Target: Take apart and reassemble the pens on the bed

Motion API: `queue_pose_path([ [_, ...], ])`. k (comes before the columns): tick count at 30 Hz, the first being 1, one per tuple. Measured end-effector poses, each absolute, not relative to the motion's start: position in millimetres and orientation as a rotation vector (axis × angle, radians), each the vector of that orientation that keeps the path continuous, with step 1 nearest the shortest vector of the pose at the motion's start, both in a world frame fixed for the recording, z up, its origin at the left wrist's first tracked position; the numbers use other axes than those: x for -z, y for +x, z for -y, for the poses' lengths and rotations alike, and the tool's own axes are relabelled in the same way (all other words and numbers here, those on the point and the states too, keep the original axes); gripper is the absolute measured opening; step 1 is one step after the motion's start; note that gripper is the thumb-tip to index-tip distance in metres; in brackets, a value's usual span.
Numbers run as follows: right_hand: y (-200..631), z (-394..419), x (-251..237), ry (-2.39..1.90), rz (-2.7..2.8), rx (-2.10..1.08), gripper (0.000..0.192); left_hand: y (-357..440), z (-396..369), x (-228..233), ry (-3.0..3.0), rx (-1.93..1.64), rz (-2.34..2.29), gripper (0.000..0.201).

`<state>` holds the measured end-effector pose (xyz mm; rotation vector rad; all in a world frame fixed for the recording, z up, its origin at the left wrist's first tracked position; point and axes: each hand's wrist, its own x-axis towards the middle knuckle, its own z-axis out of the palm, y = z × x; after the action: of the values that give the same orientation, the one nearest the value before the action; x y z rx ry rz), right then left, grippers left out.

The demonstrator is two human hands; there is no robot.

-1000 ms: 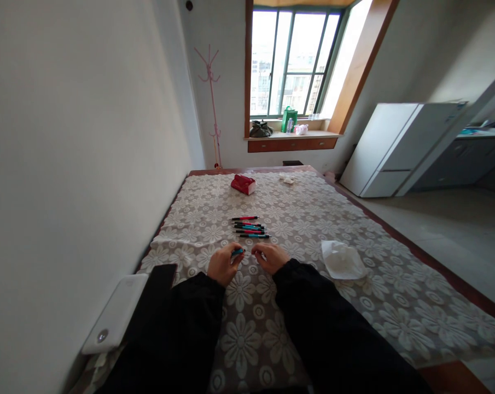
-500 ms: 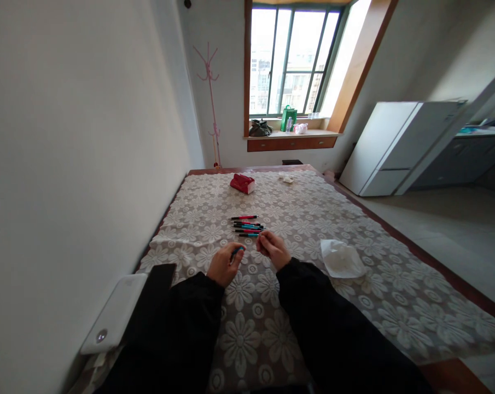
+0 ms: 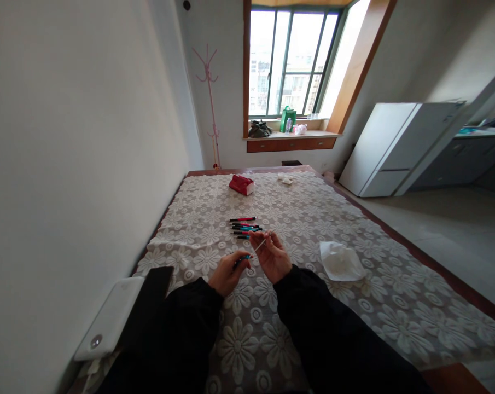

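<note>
Broadly: a long table (image 3: 378, 306) under a lace cloth with a flower pattern runs away from the wearer toward a window. Against the wall on the left lies a white slab-shaped device (image 3: 110, 323). Out right on the cloth sits a crumpled white tissue (image 3: 341, 261); at the far end, a red packet (image 3: 242, 185).

Mid-table, a row of pens (image 3: 245, 226) lies side by side, red and teal barrels, just beyond the hands. Exact count not readable.

Left hand (image 3: 226, 273), black sleeve, fingers closed around a teal pen barrel (image 3: 241, 259), held low over the cloth. Right hand (image 3: 272, 254) raised a little higher, thumb and fingertips pinched on a thin pale refill (image 3: 260, 244), which slants down toward the barrel's open end. Whether its tip is inside the barrel or just clear of it: cannot tell.

Judgement on progress: one pen is apart in the hands, refill and barrel not yet settled as one piece. The row looks whole, but whether those pens have been handled cannot be read.
</note>
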<state>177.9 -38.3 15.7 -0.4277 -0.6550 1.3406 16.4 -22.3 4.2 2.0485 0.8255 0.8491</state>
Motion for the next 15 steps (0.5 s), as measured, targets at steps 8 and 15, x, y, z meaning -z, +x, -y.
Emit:
queue_pose_path([
  [8,163.7,40.4,-4.9,-0.69,1.026,-1.132,0.016,12.4,20.8,-2.7,2.068,-0.838,-0.779,0.029],
  [15,171.3,42.4,-8.1,-0.929,1.361,-0.63,0.014,10.2,18.9,0.6,2.094,-0.898,-0.78,0.025],
])
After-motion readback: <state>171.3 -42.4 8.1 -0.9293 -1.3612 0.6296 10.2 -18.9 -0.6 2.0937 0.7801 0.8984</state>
